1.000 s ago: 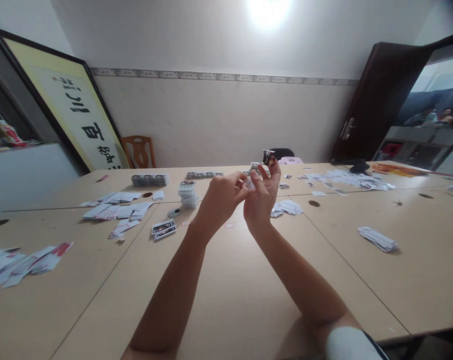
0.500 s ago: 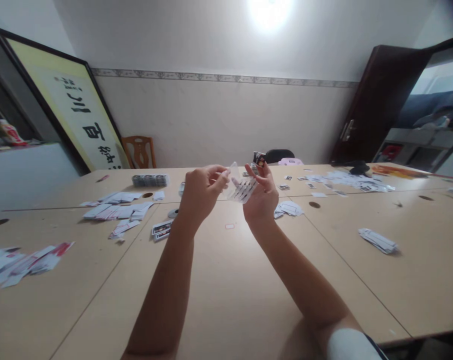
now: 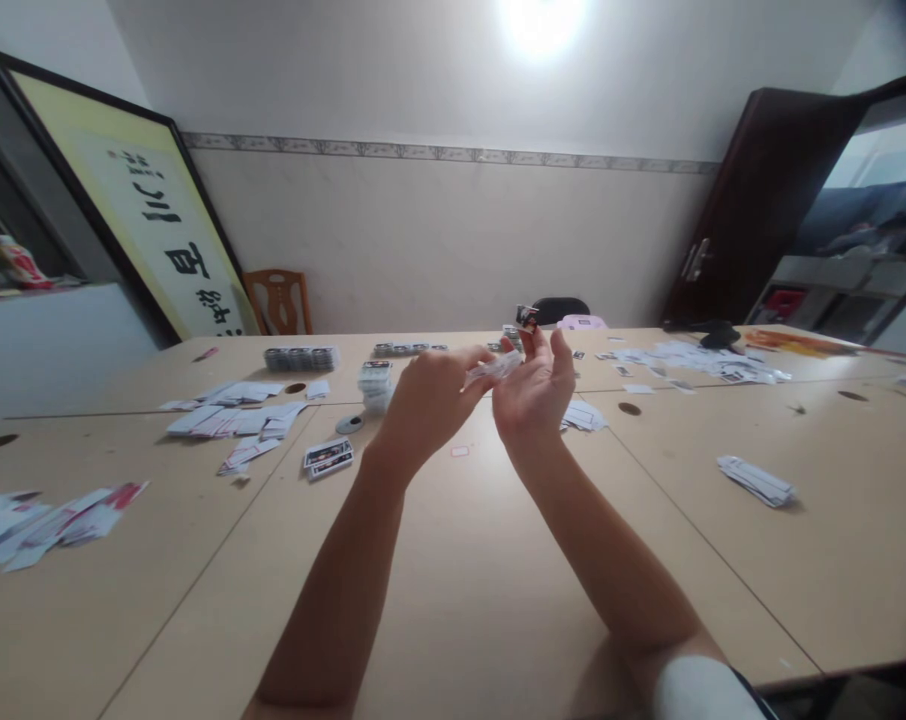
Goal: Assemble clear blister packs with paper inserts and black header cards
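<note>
In the head view my left hand [image 3: 434, 400] is closed, back up, with its fingers on a crumpled-looking clear plastic packet [image 3: 504, 366]. The packet reaches across to my right hand [image 3: 534, 395], touching its fingers near the palm. My right hand is palm up and pinches a small dark picture card [image 3: 526, 318] at its fingertips; its thumb stands apart. Left of my left hand are a stack of small cards [image 3: 376, 385] and a grey-white ring-shaped roll [image 3: 349, 425]. Two picture cards [image 3: 328, 458] lie nearer me.
Paper slips [image 3: 232, 420] are spread on the left of the table, with more white slips [image 3: 693, 360] at the back right. A bundle of folded strips [image 3: 757, 482] lies right. Card rows [image 3: 301, 358] stand at the back. Round holes [image 3: 629, 409] pierce the tabletop.
My left hand has moved right and turned palm down against my right hand. The plastic packet, spread before, is now bunched up. The card stack behind my left hand has come into view.
</note>
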Available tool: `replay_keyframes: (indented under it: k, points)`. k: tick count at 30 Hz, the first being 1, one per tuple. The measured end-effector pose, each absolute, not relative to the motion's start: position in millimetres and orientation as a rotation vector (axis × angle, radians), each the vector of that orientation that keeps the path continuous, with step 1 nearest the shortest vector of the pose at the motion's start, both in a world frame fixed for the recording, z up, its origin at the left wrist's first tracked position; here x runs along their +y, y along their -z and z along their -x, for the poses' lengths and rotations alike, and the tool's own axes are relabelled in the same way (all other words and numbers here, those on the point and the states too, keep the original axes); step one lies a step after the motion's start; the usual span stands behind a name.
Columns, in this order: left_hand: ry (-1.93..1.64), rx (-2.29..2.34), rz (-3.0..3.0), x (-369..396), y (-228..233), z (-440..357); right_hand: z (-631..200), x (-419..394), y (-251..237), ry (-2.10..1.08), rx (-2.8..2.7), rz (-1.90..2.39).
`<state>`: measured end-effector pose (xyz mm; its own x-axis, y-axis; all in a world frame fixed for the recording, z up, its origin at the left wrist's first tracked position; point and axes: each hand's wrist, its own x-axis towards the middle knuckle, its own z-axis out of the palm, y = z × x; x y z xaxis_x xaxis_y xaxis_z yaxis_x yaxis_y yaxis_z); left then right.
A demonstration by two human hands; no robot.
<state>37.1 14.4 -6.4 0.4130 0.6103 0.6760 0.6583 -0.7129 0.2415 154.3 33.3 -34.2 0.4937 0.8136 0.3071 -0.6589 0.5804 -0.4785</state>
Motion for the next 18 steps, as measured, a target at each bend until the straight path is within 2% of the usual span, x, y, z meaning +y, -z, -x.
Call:
replay_keyframes:
  k: [4, 8, 14, 18]
  points:
    - [1.062, -1.239, 2.414, 11, 4, -36, -152, 34, 35, -0.939, -0.509, 0.311]
    - [0.99, -1.212, 2.508, 2, 2, -38, -155, 37, 37, -1.021, -0.469, 0.337]
    - [1.042, -0.94, 2.963, 3, 4, -37, -162, 34, 32, -0.996, -0.469, 0.403]
    - [1.232, -0.901, 2.918, -13, -6, -21, -161, 29, 31, -1.031, -0.513, 0.378]
